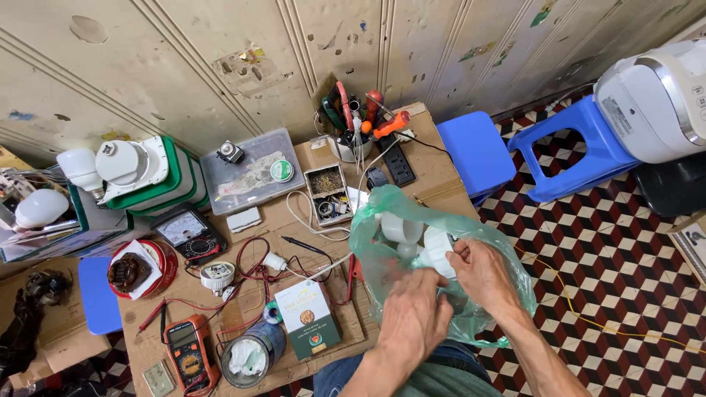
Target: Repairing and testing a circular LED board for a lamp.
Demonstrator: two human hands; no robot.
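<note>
Now our fingers [457,254] on the right hand [482,273] pinch a white bulb part [436,250] inside the green plastic bag [507,257], while our left hand [413,317] grips the bag's near side, over our lap at the bench [434,173] edge. Beyond us, multimeters [189,353], a tool cup [351,147] and wires crowd the cardboard top; blue stools [581,154] stand on the chequered floor [618,265].

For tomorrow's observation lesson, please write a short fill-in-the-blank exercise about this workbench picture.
1. Both hands, left hand and right hand, reach into a translucent ____ plastic bag.
2. The white parts lie ____ the bag.
3. The handheld multimeter at the table's near edge has an ____ casing.
4. The two plastic stools on the tiled floor are ____.

Missing words: green; inside; orange; blue
</note>
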